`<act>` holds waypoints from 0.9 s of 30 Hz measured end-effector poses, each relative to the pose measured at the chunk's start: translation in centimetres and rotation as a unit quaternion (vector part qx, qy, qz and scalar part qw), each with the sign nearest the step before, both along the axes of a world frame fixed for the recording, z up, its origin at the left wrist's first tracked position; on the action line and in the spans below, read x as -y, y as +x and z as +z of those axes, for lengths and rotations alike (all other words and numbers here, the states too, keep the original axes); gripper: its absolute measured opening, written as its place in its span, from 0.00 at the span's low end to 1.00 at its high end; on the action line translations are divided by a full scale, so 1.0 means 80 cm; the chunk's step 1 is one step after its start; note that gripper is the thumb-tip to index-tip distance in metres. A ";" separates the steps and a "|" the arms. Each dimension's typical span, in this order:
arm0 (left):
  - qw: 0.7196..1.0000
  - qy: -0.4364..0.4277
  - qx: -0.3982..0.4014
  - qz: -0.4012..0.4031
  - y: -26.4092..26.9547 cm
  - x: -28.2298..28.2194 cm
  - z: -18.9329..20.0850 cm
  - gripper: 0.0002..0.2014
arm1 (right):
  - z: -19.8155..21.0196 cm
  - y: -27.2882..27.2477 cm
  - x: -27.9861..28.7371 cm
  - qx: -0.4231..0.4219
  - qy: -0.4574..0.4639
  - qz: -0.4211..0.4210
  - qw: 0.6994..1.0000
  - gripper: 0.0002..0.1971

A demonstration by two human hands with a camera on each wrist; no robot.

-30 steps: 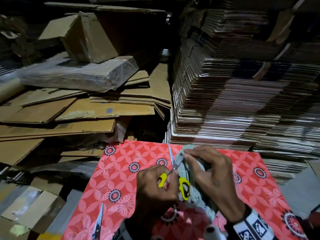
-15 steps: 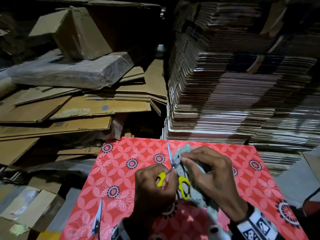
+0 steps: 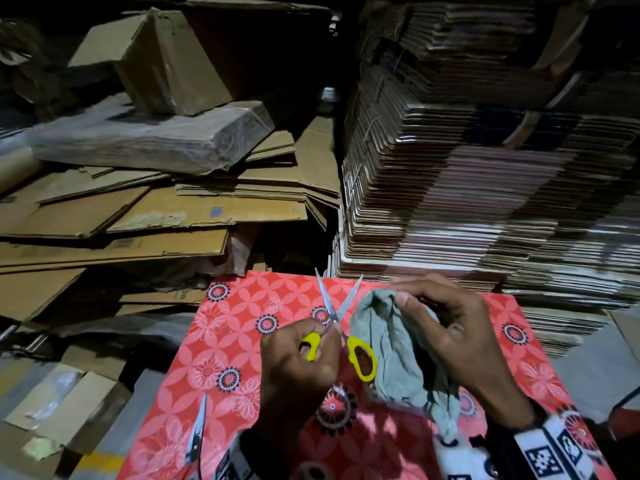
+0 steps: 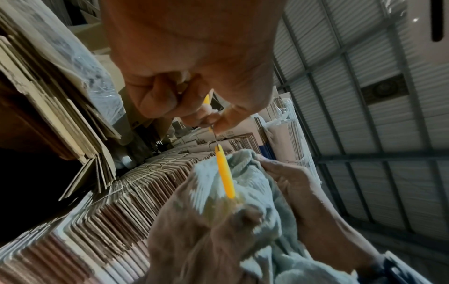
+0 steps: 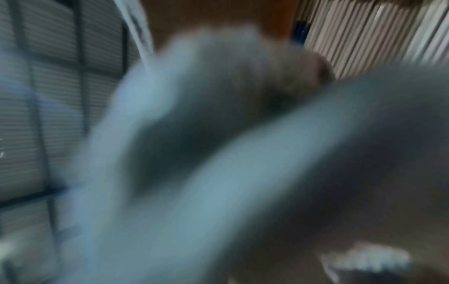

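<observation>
My left hand grips the left handle of the yellow-handled scissors above the red patterned sheet. Their blades stand spread in a V pointing away from me. My right hand holds a crumpled pale grey-green cloth just right of the blades, thumb on its top fold. In the left wrist view the fingers pinch the scissors near the pivot, one yellow handle lying against the cloth. The right wrist view is a blur of cloth.
A second blade lies at the sheet's near left. A tall stack of flattened cartons rises right behind the sheet. Loose cardboard sheets and a wrapped bundle pile up on the left. Floor shows at right.
The scissors' blades, nearly together before, now stand spread wide. The cloth has come off the blades and sits just right of them in my right hand.
</observation>
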State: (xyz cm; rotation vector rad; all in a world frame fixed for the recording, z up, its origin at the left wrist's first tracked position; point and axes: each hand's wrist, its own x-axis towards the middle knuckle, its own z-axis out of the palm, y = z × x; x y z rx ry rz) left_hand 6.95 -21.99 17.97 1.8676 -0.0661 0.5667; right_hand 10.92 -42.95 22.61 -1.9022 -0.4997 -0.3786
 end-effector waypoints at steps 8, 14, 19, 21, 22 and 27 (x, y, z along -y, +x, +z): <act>0.999 0.029 0.033 0.016 -0.006 0.004 0.009 0.14 | 0.000 -0.014 -0.038 0.084 -0.067 -0.041 0.993 0.12; 0.996 0.064 0.050 0.019 -0.006 0.006 0.017 0.15 | -0.007 -0.021 -0.051 0.166 -0.071 -0.119 0.976 0.05; 0.996 0.068 0.047 0.017 -0.004 0.004 0.012 0.17 | -0.020 -0.026 -0.056 0.181 -0.101 -0.096 0.974 0.03; 0.996 0.077 0.051 0.013 -0.002 0.002 0.011 0.18 | -0.021 -0.026 -0.055 0.172 -0.105 -0.076 0.977 0.04; 0.995 0.081 0.051 0.009 -0.001 0.002 0.011 0.18 | -0.021 -0.026 -0.055 0.166 -0.108 -0.075 0.977 0.06; 0.996 0.080 0.039 -0.015 0.000 0.008 0.007 0.21 | -0.022 -0.028 -0.053 0.141 -0.106 -0.111 0.978 0.09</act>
